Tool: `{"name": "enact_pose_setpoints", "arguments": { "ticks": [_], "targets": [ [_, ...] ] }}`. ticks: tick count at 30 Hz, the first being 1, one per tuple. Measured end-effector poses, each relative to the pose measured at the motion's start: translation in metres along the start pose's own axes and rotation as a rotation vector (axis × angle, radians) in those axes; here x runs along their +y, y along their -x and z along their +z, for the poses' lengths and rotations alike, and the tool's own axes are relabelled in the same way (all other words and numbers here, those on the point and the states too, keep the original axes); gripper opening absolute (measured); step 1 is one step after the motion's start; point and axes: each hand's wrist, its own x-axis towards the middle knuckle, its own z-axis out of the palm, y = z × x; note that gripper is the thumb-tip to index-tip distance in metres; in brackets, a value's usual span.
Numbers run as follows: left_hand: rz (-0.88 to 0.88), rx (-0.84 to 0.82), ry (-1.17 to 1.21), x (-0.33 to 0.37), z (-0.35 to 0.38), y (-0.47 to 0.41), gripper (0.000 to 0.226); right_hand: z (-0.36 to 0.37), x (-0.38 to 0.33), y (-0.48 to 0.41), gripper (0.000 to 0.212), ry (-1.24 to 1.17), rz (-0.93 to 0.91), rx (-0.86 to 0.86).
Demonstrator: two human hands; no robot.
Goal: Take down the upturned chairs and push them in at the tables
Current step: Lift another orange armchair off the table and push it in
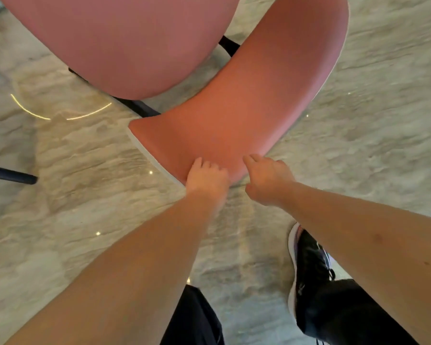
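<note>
1. A pink chair point(234, 100) fills the upper half of the view, seen from above; it stands upright on a pale, marbled floor point(358, 120).
2. Its curved backrest point(246, 108) arcs toward the person, and its rounded seat point(125, 41) lies beyond.
3. Dark chair legs point(139, 107) show under the seat.
4. The left hand point(205, 176) is clamped on the near edge of the backrest, fingers curled over the rim.
5. The right hand point(265, 179) grips the same edge just beside the left, thumb lying on the pink surface.
6. Both bare forearms reach in from the bottom.
7. A black sneaker point(309, 277) stands on the floor below the right arm.
8. Another dark furniture leg point(10, 175) lies at the left edge.
</note>
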Motion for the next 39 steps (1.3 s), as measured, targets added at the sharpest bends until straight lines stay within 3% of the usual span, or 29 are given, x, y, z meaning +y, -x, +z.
{"name": "enact_pose_setpoints", "arguments": {
  "ticks": [4, 7, 12, 21, 28, 39],
  "targets": [
    [-0.060, -0.112, -0.351, 0.026, 0.033, -0.068, 0.053, 0.017, 0.022, -0.064, 0.045, 0.156, -0.015, 0.042],
    [-0.143, -0.089, -0.346, 0.040, 0.053, -0.103, 0.059, 0.036, 0.031, -0.094, 0.053, 0.233, -0.057, 0.017],
    [-0.150, 0.021, -0.412, 0.055, 0.084, -0.125, 0.076, 0.079, 0.039, -0.112, 0.093, 0.266, -0.101, 0.011],
    [-0.141, 0.168, -0.380, 0.061, 0.087, -0.138, 0.066, 0.107, 0.068, -0.134, 0.109, 0.226, -0.135, 0.171],
    [-0.067, 0.162, -0.399, 0.054, 0.079, -0.142, 0.053, 0.134, 0.073, -0.152, 0.113, 0.202, -0.127, 0.326],
    [-0.003, 0.121, -0.458, 0.042, 0.070, -0.129, 0.052, 0.121, 0.094, -0.165, 0.100, 0.263, -0.339, 0.465]
  ]
}}
